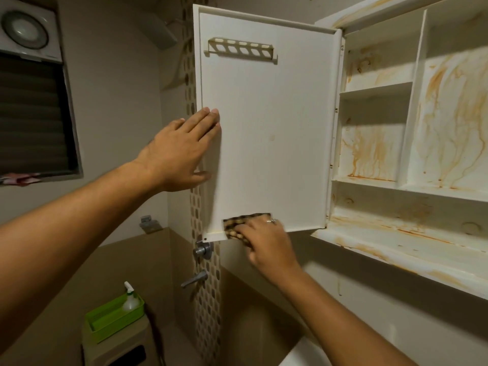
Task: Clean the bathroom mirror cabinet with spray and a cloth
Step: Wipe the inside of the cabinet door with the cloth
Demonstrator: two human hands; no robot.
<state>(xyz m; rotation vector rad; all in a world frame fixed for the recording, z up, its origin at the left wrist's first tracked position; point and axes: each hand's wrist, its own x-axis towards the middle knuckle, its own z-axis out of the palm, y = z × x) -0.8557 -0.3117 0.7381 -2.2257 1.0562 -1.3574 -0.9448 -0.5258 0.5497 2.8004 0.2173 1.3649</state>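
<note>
Right hand [264, 241]: fingers bent over a brown patterned cloth [239, 225], pressed it to the bottom edge of the open white plastic cabinet door [272, 133].
Left hand [179, 151]: flat, fingers straight and together, lay on that door's left edge.
White shelved cabinet interior [422, 128]: right of the door, streaked orange.
Clear spray bottle [130, 299]: upright in a green plastic tray [105, 323], well below the door's left side.

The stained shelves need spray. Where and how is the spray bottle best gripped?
Likely grip the spray bottle by its narrow neck under the trigger head, coming from above: it stands upright in the green tray, whose wall hides its lower body.
</note>
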